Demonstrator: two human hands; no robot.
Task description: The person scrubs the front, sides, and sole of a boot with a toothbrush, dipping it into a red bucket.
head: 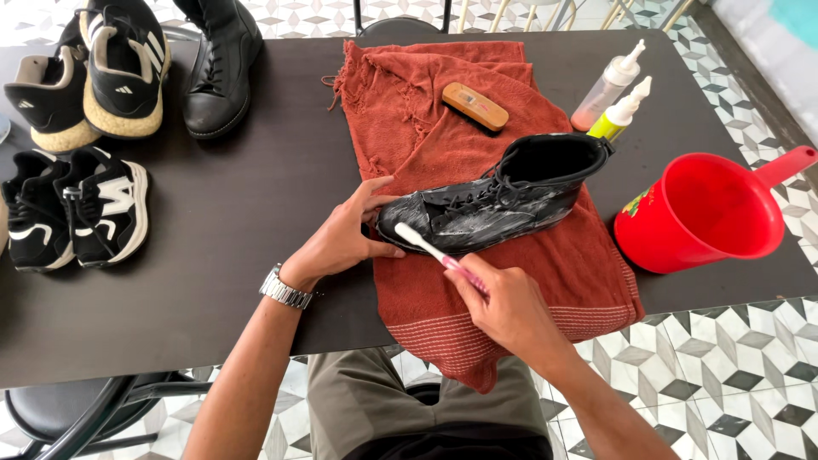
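1. Both hands are busy on the black lace-up ankle boot, which lies on its side on the rust-red fringed towel spread over the dark tabletop.
2. Left hand, with a metal-link wristwatch on its wrist, is half open, fingers and thumb spread to cup and pin the toe of the boot.
3. Right hand is closed round the pink handle of a white-headed toothbrush, whose bristles rest against the boot's sole edge near the toe.
4. Whitish foam streaks the boot's upper and laces. I'd say short, firm strokes along the seam serve best, with the left hand keeping the toe from rolling.
5. Keeping the boot over the towel looks wise, so drips land on cloth, not on the table.
6. Just behind the boot on the towel sits a wooden-backed brush; to its right stand a clear squeeze bottle and a yellow-green squeeze bottle, both with white nozzles.
7. A red plastic scoop jug sits near the table's right edge.
8. At the far left lie black-and-white trainers, two more black trainers and another black boot, well apart from the hands.
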